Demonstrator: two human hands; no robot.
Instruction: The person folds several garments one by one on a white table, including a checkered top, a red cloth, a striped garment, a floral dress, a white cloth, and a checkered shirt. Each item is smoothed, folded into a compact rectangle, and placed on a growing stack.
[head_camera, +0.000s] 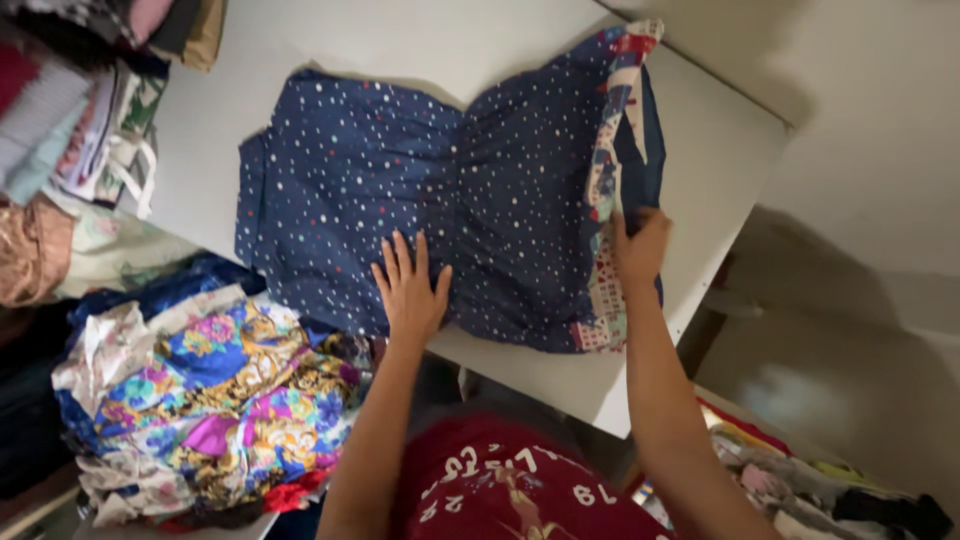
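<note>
While flat on the navy dotted garment (400, 180), both hands open: left hand (410, 290), right hand (640, 248) at its patterned edge (608, 170).

Looks like a clothes-sorting or laundry corner in a home or small garment shop. A plain white tabletop (700, 170) carries a spread navy polka-dot cotton garment (420, 200), stacks of folded fabrics (70, 120) crowd its left edge, and a heap of bright floral-print cloth (220, 390) sits near its front-left corner.
</note>
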